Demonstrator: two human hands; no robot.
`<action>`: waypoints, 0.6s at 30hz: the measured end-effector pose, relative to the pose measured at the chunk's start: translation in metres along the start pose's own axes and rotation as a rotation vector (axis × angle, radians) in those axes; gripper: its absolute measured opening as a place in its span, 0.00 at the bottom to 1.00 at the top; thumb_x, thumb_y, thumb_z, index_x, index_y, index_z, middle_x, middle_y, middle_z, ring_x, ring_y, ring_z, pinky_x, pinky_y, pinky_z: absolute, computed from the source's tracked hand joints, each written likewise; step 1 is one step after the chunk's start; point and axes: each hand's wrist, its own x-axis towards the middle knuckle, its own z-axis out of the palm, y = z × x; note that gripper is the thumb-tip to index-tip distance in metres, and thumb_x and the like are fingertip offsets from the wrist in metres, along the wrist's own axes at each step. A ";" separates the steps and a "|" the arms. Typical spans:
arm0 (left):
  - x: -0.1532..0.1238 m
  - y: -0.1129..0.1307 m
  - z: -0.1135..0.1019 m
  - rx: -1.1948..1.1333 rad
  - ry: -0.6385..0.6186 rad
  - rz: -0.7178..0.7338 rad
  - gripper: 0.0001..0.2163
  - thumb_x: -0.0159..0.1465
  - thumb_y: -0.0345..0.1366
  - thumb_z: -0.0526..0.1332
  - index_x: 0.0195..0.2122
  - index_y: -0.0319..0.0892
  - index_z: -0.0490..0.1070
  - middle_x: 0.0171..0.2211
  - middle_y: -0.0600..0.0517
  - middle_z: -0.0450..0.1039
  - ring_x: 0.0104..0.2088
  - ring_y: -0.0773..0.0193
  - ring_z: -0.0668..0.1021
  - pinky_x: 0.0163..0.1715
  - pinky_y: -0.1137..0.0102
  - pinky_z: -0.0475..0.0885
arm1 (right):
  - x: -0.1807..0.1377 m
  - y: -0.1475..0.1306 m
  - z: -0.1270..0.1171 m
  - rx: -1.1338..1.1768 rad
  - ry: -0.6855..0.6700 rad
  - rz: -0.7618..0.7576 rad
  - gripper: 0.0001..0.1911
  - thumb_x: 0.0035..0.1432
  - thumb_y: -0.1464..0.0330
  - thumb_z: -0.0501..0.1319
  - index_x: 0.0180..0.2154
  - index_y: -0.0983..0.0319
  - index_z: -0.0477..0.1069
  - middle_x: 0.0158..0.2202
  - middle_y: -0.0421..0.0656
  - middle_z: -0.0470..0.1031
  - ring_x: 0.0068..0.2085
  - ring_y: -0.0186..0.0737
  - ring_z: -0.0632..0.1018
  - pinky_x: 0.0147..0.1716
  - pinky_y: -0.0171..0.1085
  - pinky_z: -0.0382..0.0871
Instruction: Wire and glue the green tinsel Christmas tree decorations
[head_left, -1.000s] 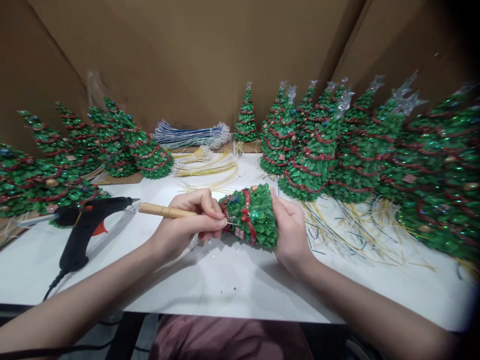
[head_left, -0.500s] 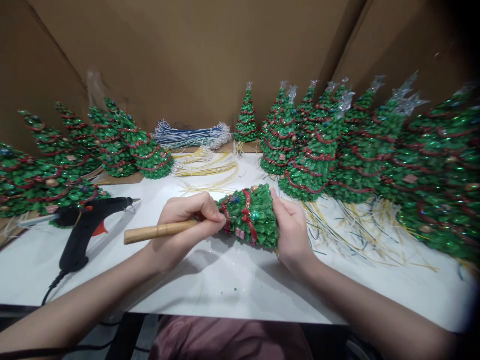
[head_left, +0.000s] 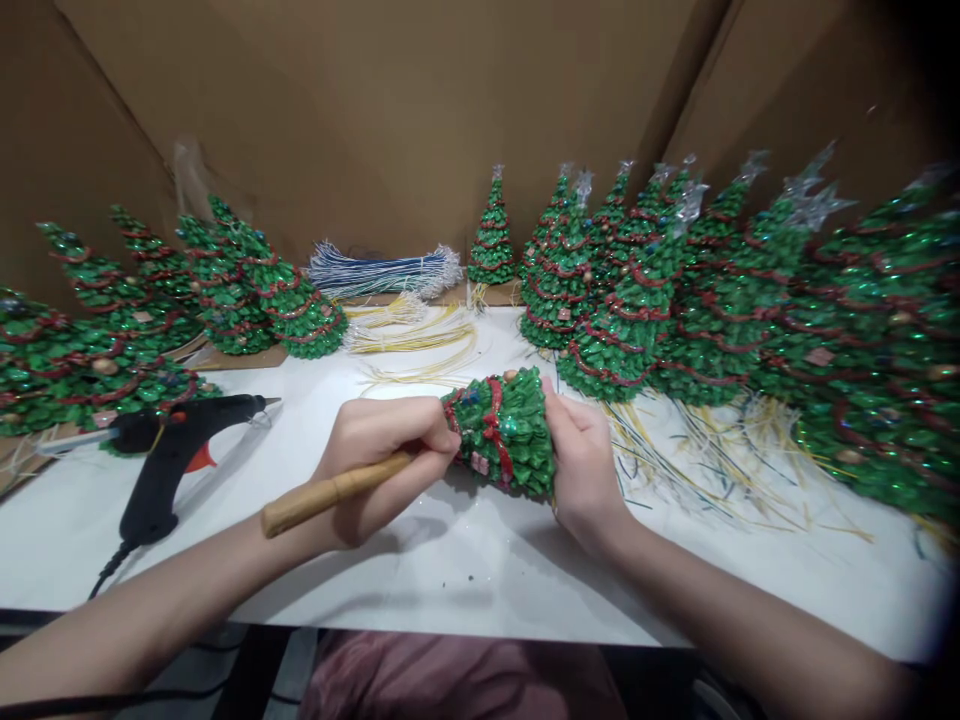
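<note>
A small decorated Christmas tree figurine (head_left: 504,440) lies on its side above the white table, its base toward the right. My right hand (head_left: 585,465) is closed around the base end. In my left hand (head_left: 386,450), the fingers are wrapped round a wooden-handled tool (head_left: 337,492), and its handle sticks out to the lower left. The tool's working end is hidden behind my fingers and the tree. My left fingertips are against the tree's narrower part, and its tip is out of sight behind that hand.
A black hot glue gun (head_left: 165,455) with a red trigger lies at left. Trees without stars (head_left: 292,290) stand behind it; star-topped trees (head_left: 630,310) crowd the right. Bundles of blue wires (head_left: 386,270) and yellow wires (head_left: 412,330) lie at the back, loose wires (head_left: 720,460) at right.
My left hand has turned and shifted slightly right, so the tool's handle end points lower and sits further right. The tree and my right hand are almost unmoved.
</note>
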 end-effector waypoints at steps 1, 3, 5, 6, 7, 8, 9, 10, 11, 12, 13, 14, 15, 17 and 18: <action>0.001 0.000 0.000 -0.012 0.001 -0.010 0.10 0.57 0.25 0.58 0.20 0.40 0.62 0.20 0.54 0.66 0.23 0.70 0.69 0.25 0.74 0.63 | 0.000 0.000 0.000 -0.002 0.002 -0.001 0.24 0.56 0.53 0.56 0.18 0.61 0.59 0.18 0.36 0.61 0.21 0.30 0.59 0.20 0.32 0.54; 0.002 -0.001 0.000 -0.035 -0.005 -0.032 0.10 0.57 0.26 0.58 0.20 0.40 0.62 0.20 0.54 0.66 0.22 0.69 0.68 0.25 0.73 0.63 | 0.000 0.000 0.000 -0.003 0.008 -0.002 0.24 0.56 0.53 0.56 0.17 0.61 0.58 0.17 0.36 0.59 0.20 0.30 0.58 0.20 0.32 0.54; 0.002 -0.002 -0.001 -0.078 -0.024 -0.045 0.10 0.58 0.26 0.58 0.20 0.40 0.62 0.20 0.54 0.65 0.22 0.70 0.67 0.25 0.73 0.63 | 0.000 0.001 -0.001 0.002 0.008 0.002 0.24 0.56 0.53 0.56 0.17 0.61 0.57 0.17 0.36 0.58 0.20 0.30 0.59 0.20 0.32 0.54; 0.003 -0.003 -0.001 -0.105 -0.040 -0.055 0.09 0.58 0.26 0.58 0.20 0.40 0.63 0.20 0.54 0.65 0.22 0.70 0.67 0.25 0.73 0.63 | 0.000 0.001 -0.001 0.006 0.008 0.004 0.24 0.56 0.52 0.56 0.17 0.61 0.58 0.17 0.36 0.58 0.20 0.30 0.59 0.20 0.32 0.54; 0.003 -0.004 -0.002 -0.132 -0.054 -0.069 0.09 0.58 0.26 0.57 0.21 0.40 0.63 0.20 0.54 0.66 0.23 0.70 0.68 0.25 0.73 0.63 | 0.000 0.002 -0.001 0.008 0.008 0.007 0.24 0.56 0.52 0.56 0.18 0.61 0.58 0.17 0.36 0.59 0.20 0.30 0.60 0.19 0.32 0.54; 0.004 -0.005 -0.003 -0.157 -0.066 -0.088 0.09 0.57 0.26 0.58 0.21 0.40 0.63 0.21 0.55 0.66 0.23 0.69 0.68 0.26 0.73 0.64 | 0.000 0.002 -0.001 0.009 0.008 0.011 0.23 0.56 0.52 0.56 0.18 0.61 0.59 0.17 0.36 0.59 0.20 0.30 0.60 0.19 0.32 0.54; 0.005 -0.005 -0.004 -0.182 -0.076 -0.108 0.08 0.57 0.26 0.58 0.21 0.40 0.64 0.21 0.55 0.67 0.24 0.69 0.69 0.26 0.73 0.64 | 0.000 0.003 -0.001 0.009 0.009 0.014 0.23 0.56 0.52 0.56 0.18 0.61 0.60 0.17 0.36 0.60 0.20 0.31 0.60 0.19 0.32 0.55; 0.007 -0.006 -0.004 -0.208 -0.081 -0.137 0.08 0.57 0.27 0.58 0.21 0.40 0.64 0.21 0.55 0.67 0.24 0.69 0.69 0.26 0.73 0.64 | 0.000 0.003 -0.001 0.009 0.014 0.014 0.23 0.55 0.51 0.56 0.19 0.61 0.60 0.17 0.36 0.60 0.20 0.31 0.61 0.19 0.32 0.55; 0.008 -0.007 -0.004 -0.242 -0.085 -0.167 0.08 0.56 0.27 0.59 0.21 0.39 0.64 0.21 0.55 0.68 0.24 0.69 0.69 0.25 0.74 0.64 | 0.000 0.003 -0.001 0.009 0.021 0.011 0.23 0.55 0.51 0.56 0.19 0.61 0.60 0.17 0.36 0.61 0.20 0.31 0.61 0.19 0.32 0.56; 0.011 -0.008 -0.005 -0.281 -0.085 -0.205 0.08 0.55 0.27 0.59 0.20 0.39 0.64 0.21 0.55 0.67 0.23 0.70 0.69 0.23 0.74 0.63 | 0.000 0.004 -0.001 0.009 0.025 0.010 0.23 0.55 0.51 0.56 0.19 0.61 0.61 0.17 0.36 0.61 0.20 0.31 0.62 0.19 0.32 0.56; 0.013 -0.009 -0.005 -0.329 -0.086 -0.250 0.08 0.55 0.27 0.60 0.20 0.39 0.64 0.20 0.55 0.67 0.22 0.71 0.68 0.21 0.75 0.62 | 0.000 0.004 -0.001 0.013 0.026 0.008 0.23 0.55 0.51 0.56 0.19 0.61 0.61 0.17 0.36 0.62 0.20 0.31 0.62 0.19 0.32 0.56; 0.015 -0.011 -0.004 -0.387 -0.090 -0.295 0.08 0.54 0.27 0.60 0.19 0.39 0.64 0.19 0.56 0.66 0.20 0.71 0.67 0.19 0.76 0.61 | 0.000 0.004 -0.001 0.015 0.025 0.007 0.23 0.56 0.51 0.56 0.19 0.61 0.61 0.17 0.37 0.62 0.20 0.31 0.62 0.19 0.32 0.57; 0.017 -0.012 -0.004 -0.451 -0.096 -0.338 0.08 0.53 0.26 0.61 0.19 0.39 0.64 0.18 0.56 0.66 0.19 0.72 0.67 0.17 0.77 0.59 | 0.000 0.003 -0.001 0.015 0.024 0.004 0.23 0.56 0.51 0.56 0.19 0.61 0.61 0.17 0.37 0.61 0.20 0.31 0.63 0.19 0.32 0.56; 0.020 -0.016 -0.004 -0.578 -0.118 -0.419 0.08 0.52 0.26 0.62 0.19 0.39 0.64 0.17 0.57 0.66 0.16 0.73 0.66 0.14 0.78 0.58 | 0.000 0.002 -0.001 0.007 0.021 -0.003 0.23 0.56 0.52 0.56 0.18 0.61 0.60 0.17 0.37 0.61 0.21 0.31 0.62 0.19 0.32 0.56; 0.022 -0.018 -0.004 -0.634 -0.131 -0.458 0.08 0.51 0.26 0.62 0.20 0.39 0.64 0.17 0.56 0.66 0.15 0.73 0.66 0.13 0.78 0.57 | 0.000 0.002 -0.001 0.001 0.022 -0.007 0.23 0.57 0.52 0.55 0.18 0.61 0.60 0.17 0.37 0.60 0.21 0.31 0.61 0.20 0.32 0.56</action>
